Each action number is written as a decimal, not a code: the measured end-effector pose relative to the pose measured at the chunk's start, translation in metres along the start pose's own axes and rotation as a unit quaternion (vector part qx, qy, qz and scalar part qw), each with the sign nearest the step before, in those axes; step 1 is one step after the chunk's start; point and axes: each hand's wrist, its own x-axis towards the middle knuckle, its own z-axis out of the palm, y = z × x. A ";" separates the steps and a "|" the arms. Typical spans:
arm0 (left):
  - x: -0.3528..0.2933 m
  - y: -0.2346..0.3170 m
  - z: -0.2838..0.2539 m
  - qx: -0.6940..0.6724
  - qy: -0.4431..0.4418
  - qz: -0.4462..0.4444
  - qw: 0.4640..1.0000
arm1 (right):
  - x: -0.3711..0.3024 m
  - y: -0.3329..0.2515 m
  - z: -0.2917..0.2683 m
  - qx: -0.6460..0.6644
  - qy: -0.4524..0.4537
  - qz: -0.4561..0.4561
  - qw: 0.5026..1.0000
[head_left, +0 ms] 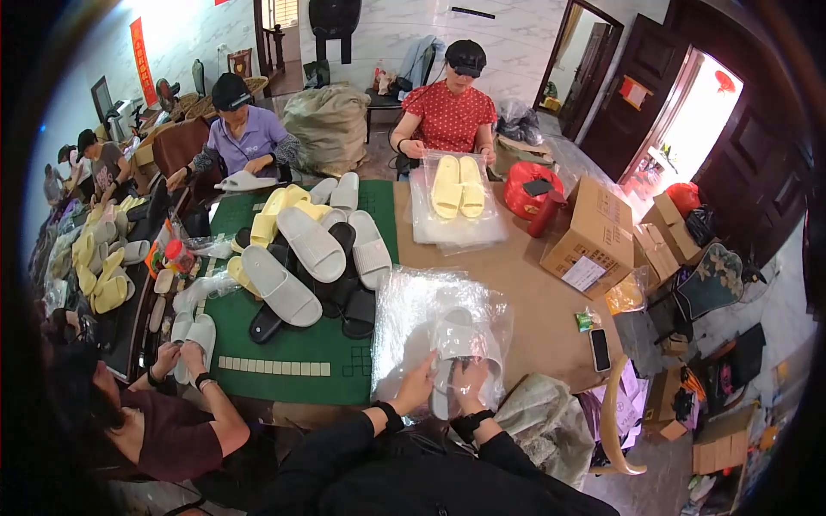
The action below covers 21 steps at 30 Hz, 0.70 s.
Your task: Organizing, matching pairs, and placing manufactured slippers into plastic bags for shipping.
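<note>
Head: right hand (470, 384) at pale slipper (467, 340); carton (604, 225) bears label (583, 273).

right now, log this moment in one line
left hand: at clear plastic | right hand: at grey slippers | co-worker opposite: bagged yellow slippers

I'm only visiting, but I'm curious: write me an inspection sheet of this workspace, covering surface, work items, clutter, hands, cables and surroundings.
Surface: smooth brown tabletop beside a flat green cover.
Job's things: pale grey open-toed slippers over shiny clear plastic bags; jumbled pile of grey, yellow and black slippers.
Clutter: brown cardboard box, flat black phone, crumpled beige sack.
Hands: left hand at the pale slippers' left side; right hand over their near part; exact grip unclear.
Cables: nothing seen.
Surroundings: person in red dotted shirt opposite, with yellow slippers in a clear bag; bright open doorway at right.
</note>
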 end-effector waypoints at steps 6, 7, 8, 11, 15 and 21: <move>-0.012 0.001 0.005 0.086 -0.099 0.146 0.981 | 0.008 0.022 0.008 0.056 0.102 0.030 0.993; -0.013 0.002 0.005 0.087 -0.100 0.144 0.981 | 0.008 0.022 0.008 0.048 0.120 0.066 0.989; -0.014 0.004 0.006 0.079 -0.113 0.170 0.976 | 0.008 0.023 0.008 -0.003 0.160 0.061 0.985; -0.013 0.002 0.005 0.077 -0.143 0.217 0.963 | 0.010 0.016 0.004 0.010 0.158 0.031 0.987; -0.015 0.013 0.007 -0.023 -0.188 0.050 0.981 | 0.015 0.002 -0.002 0.036 0.157 -0.027 0.987; 0.007 -0.015 0.017 -0.277 -0.122 -0.131 0.944 | 0.013 -0.018 -0.006 0.071 0.153 -0.119 0.979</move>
